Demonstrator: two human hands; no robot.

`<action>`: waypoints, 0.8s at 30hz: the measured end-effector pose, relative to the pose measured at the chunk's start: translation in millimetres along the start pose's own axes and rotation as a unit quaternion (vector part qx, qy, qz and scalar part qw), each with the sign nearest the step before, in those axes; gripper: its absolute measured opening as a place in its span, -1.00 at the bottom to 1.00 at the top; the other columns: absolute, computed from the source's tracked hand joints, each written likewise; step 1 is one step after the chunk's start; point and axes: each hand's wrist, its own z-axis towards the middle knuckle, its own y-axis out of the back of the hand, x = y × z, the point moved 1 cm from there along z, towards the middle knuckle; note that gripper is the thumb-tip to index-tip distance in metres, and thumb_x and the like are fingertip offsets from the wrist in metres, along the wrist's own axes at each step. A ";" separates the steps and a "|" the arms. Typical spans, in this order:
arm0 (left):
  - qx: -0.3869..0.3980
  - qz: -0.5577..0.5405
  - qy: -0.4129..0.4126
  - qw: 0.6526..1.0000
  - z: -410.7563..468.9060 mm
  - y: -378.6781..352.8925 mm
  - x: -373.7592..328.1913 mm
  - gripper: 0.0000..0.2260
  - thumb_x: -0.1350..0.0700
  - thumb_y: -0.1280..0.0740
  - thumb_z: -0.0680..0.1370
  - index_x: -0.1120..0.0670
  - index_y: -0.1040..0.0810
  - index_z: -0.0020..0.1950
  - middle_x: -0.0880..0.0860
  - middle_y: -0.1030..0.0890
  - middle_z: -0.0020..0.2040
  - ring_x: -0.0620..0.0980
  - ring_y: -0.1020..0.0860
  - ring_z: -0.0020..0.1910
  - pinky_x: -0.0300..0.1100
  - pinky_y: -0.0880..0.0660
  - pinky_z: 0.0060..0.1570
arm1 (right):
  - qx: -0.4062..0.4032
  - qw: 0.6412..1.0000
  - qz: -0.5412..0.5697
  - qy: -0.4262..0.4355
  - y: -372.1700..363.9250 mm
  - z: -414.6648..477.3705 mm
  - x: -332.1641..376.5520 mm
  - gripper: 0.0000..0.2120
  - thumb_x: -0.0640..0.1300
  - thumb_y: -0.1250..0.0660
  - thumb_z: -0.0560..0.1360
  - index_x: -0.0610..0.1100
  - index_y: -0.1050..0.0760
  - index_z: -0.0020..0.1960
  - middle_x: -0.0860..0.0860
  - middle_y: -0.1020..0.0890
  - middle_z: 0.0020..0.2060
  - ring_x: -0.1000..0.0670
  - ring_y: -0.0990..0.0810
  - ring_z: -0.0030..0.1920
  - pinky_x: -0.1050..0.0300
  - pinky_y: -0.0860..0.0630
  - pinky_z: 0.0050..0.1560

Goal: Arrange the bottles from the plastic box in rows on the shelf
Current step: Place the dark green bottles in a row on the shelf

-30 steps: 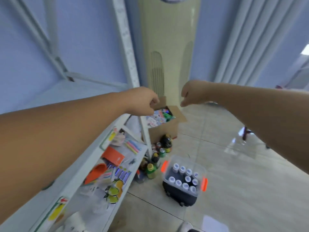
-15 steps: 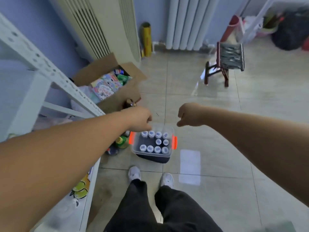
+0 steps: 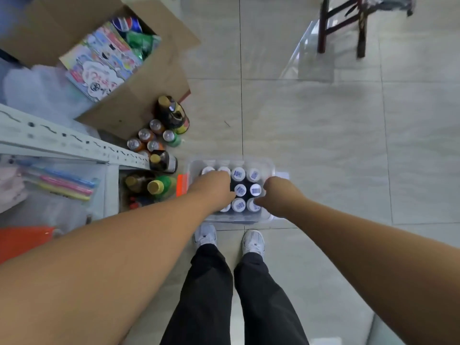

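Left hand (image 3: 214,188) and right hand (image 3: 276,195) hang over the bottles (image 3: 240,190) in the plastic box (image 3: 267,168). Whether either grip pinches one cannot be told. Bottles packed close beside each grip may snag and tip on lifting.

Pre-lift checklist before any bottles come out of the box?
1. Hands at box: ok, left hand and right hand are at the plastic box.
2. Grip: cannot tell, fingers hidden.
3. Bottles upright, capped: ok.
4. Shelf beside box: ok, on the left.
5. Free shelf space: cannot tell, mostly out of frame.
6. Floor by shelf: not ok, cans crowd it.
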 end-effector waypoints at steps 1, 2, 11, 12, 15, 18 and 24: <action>-0.001 -0.008 0.000 1.000 12.8 -10.3 2.2 -0.83 -0.01 -0.32 0.51 0.07 -0.52 0.00 0.10 -0.55 -0.05 0.12 -0.51 -0.14 -0.13 -0.40 -0.28 | -0.003 1.000 0.012 -0.010 -10.6 11.8 0.5 -0.80 -0.05 -0.39 0.48 -0.15 -0.43 -0.13 -0.02 -0.52 -0.23 -0.14 -0.53 -0.11 0.13 -0.39 -0.21; -0.001 -0.013 -0.002 1.000 24.2 -19.8 3.2 -0.81 0.00 -0.32 0.52 0.07 -0.53 0.06 0.09 -0.56 -0.03 0.12 -0.52 -0.13 -0.13 -0.43 -0.24 | -0.004 0.999 0.025 -0.021 -21.3 24.2 0.3 -0.75 -0.08 -0.38 0.48 -0.12 -0.34 -0.23 0.01 -0.45 -0.31 -0.12 -0.49 -0.17 0.14 -0.36 -0.25; -0.008 -0.010 0.000 1.000 87.8 -87.9 2.3 -0.78 0.04 -0.36 0.52 0.10 -0.52 0.11 0.09 -0.61 0.06 0.15 -0.59 0.02 -0.04 -0.52 -0.12 | 0.009 0.997 0.052 -0.061 -76.6 97.9 -1.5 -0.89 -0.22 -0.34 0.49 -0.25 -0.45 -0.10 -0.08 -0.43 -0.12 0.01 -0.42 -0.28 0.20 -0.30 -0.35; -0.012 -0.007 0.000 1.000 91.4 -92.8 2.1 -0.77 0.04 -0.37 0.52 0.10 -0.51 0.13 0.10 -0.59 0.07 0.15 -0.58 0.04 -0.05 -0.47 -0.15 | 0.009 0.998 0.033 -0.052 -81.1 102.3 -1.4 -0.84 -0.22 -0.33 0.49 -0.28 -0.48 0.02 -0.12 -0.45 -0.05 -0.05 -0.48 -0.15 0.18 -0.34 -0.24; -0.033 -0.003 -0.005 0.999 99.4 -104.8 2.8 -0.74 0.06 -0.38 0.53 0.11 -0.49 0.17 0.11 -0.56 0.12 0.17 -0.57 0.09 -0.04 -0.41 -0.16 | -0.012 0.999 -0.002 -0.041 -92.2 110.6 -2.9 -0.73 -0.29 -0.30 0.47 -0.28 -0.45 0.15 -0.19 -0.51 0.12 -0.16 -0.50 0.13 0.11 -0.40 -0.03; -0.066 -0.029 -0.006 0.997 104.8 -111.0 6.9 -0.78 0.02 -0.34 0.55 0.08 -0.50 0.15 0.08 -0.58 0.11 0.15 -0.57 0.09 -0.02 -0.45 -0.13 | -0.059 0.997 0.020 -0.047 -97.9 116.6 -6.5 -0.77 -0.31 -0.26 0.48 -0.24 -0.43 0.13 -0.20 -0.54 0.08 -0.17 -0.53 -0.01 0.07 -0.39 -0.11; -0.107 -0.036 -0.041 0.993 108.6 -121.3 19.4 -0.85 0.02 -0.32 0.56 0.04 -0.52 0.07 0.03 -0.61 0.05 0.13 -0.59 0.01 0.02 -0.54 -0.11 | -0.154 0.987 0.032 -0.016 -117.0 127.5 -11.9 -0.79 -0.35 -0.22 0.46 -0.19 -0.47 0.07 -0.16 -0.58 -0.03 -0.17 -0.53 -0.14 0.08 -0.33 -0.22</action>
